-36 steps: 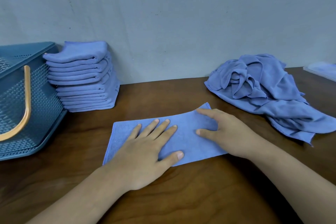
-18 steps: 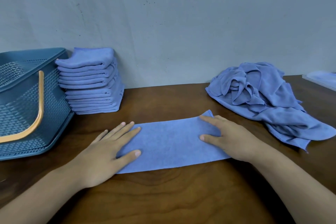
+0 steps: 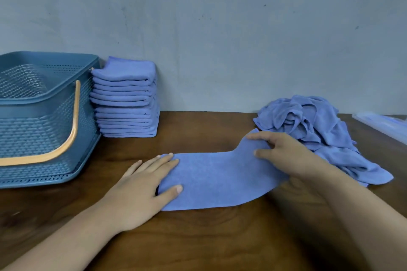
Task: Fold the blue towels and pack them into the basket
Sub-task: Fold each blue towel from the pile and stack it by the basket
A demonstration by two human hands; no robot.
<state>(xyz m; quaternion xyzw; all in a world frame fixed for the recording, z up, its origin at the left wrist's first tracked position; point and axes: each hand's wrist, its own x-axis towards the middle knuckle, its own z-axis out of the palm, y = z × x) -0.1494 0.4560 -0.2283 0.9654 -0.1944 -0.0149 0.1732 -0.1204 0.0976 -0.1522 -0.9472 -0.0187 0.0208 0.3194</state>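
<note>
A dark wooden table (image 3: 209, 237) against a plain grey wall (image 3: 220, 28). Far left, a basket (image 3: 44, 103) beside a stack (image 3: 125, 99) of folded towels; far right, a loose pile (image 3: 312, 123). At centre lies a towel (image 3: 220, 178): the left hand (image 3: 141, 191) presses its left end, fingers straight and together; the right hand (image 3: 286, 154) grips its raised right end, fingers curled.

Table (image 3: 198, 237): dark brown wood with clear grain; its far edge meets the wall.
Wall (image 3: 220, 28): plain, pale grey-blue, with some small dark specks and faint scuffs.
Flat pale thing (image 3: 383, 123): lies at the table's far right corner, cut by the picture's edge; what it is, I cannot tell.
</note>
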